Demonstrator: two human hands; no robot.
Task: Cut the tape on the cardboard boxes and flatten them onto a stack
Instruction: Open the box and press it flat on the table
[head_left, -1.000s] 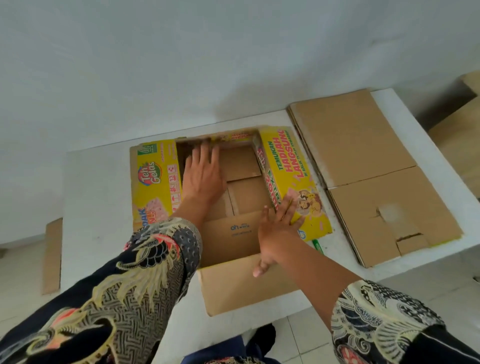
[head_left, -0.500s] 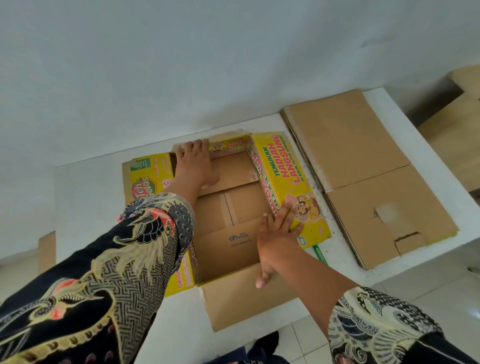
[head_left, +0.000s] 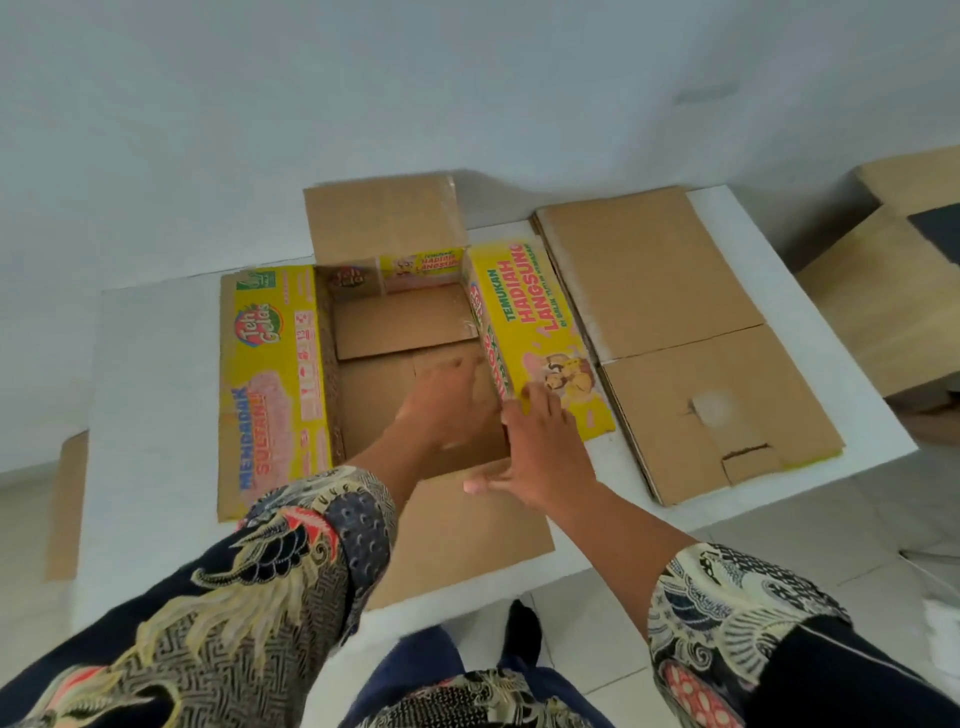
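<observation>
A yellow printed cardboard box stands open on the white table, its left and right flaps spread flat and its far flap up against the wall. My left hand, blurred, reaches inside with fingers spread on the brown bottom panels. My right hand rests on the box's near right corner, fingers straight on the yellow right flap, thumb on the plain near flap. A stack of flattened brown cardboard lies right beside the box.
More brown boxes stand beyond the table's right end. A cardboard piece sits on the floor at the left. The near flap overhangs the table's front edge. A wall runs just behind the table.
My left hand slid from the box's far left corner to the near right of its bottom. The far flap now stands up and the left flap lies flat. My right hand stayed at the corner.
</observation>
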